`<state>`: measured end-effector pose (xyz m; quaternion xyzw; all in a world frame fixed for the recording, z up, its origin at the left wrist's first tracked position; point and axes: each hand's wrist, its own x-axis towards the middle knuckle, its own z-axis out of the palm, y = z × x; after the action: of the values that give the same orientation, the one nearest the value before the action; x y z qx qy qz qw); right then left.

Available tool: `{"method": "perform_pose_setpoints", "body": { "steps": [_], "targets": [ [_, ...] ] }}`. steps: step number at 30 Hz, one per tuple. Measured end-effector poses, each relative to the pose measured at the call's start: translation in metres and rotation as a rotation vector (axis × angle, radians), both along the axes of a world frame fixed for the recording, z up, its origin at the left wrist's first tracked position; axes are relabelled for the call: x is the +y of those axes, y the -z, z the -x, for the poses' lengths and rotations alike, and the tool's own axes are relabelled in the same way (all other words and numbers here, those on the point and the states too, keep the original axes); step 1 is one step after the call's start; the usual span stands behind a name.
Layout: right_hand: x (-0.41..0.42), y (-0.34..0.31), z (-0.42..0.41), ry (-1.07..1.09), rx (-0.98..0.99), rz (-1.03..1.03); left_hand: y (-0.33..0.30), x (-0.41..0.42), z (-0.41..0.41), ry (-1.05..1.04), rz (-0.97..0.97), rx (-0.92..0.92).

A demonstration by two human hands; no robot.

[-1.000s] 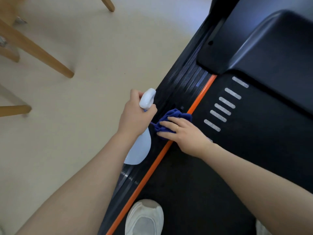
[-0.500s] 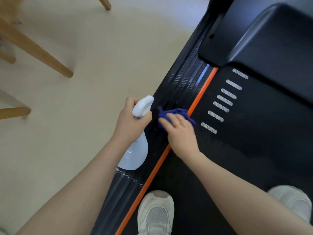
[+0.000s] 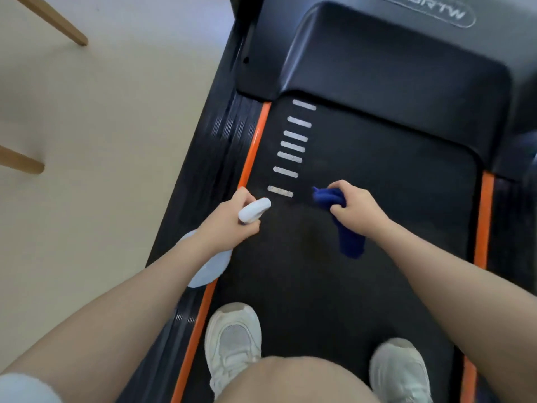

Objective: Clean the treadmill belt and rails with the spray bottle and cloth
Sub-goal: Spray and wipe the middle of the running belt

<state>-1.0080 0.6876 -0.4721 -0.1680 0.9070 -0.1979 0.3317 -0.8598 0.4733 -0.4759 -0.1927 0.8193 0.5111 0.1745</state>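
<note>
- Underfoot, a black treadmill belt (image 3: 363, 271) fills most of the view, with a row of pale dashes (image 3: 292, 146) running away from the left hand (image 3: 229, 225) toward the dark motor cover (image 3: 392, 71).
- Orange strips edge the belt: the left strip (image 3: 250, 158) passes just beyond and under the left hand, and the right strip (image 3: 484, 216) lies well out past the right hand (image 3: 359, 207); outside each runs a dark ribbed rail (image 3: 220, 146).
- Two white shoes (image 3: 232, 341) stand on the belt, nearer the body than both hands, with a bare knee between them.
- Left of the left hand lies a cream floor (image 3: 101, 141) with wooden furniture legs (image 3: 55, 21) at the far corner.
- Left hand: fingers curled round the neck of the white spray bottle (image 3: 252, 210), its nozzle pointing over the belt toward the cloth and its pale body hanging under the wrist above the left rail.
- Right hand: clenched on the blue cloth (image 3: 345, 231), which bunches out past the knuckles and dangles below the fist, over the middle of the belt.
- Since half a second ago, the right hand has lifted the cloth off the left rail and carried it out to mid-belt, apart from the bottle; the view has swung to take in both shoes and the far orange strip.
</note>
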Motion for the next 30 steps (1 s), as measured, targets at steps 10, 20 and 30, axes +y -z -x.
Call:
{"method": "perform_pose_setpoints", "body": {
  "steps": [10,20,30],
  "targets": [
    [0.067,0.014,0.021,-0.008,-0.016,0.019,0.017,0.067,-0.008,0.050,0.093,-0.155],
    [0.118,0.037,0.014,-0.026,-0.011,0.192,0.014,0.140,0.024,0.218,0.139,-0.224],
    [0.071,0.075,0.024,-0.152,0.212,0.422,0.003,0.144,-0.010,-0.420,0.190,-0.088]
  ]
}}
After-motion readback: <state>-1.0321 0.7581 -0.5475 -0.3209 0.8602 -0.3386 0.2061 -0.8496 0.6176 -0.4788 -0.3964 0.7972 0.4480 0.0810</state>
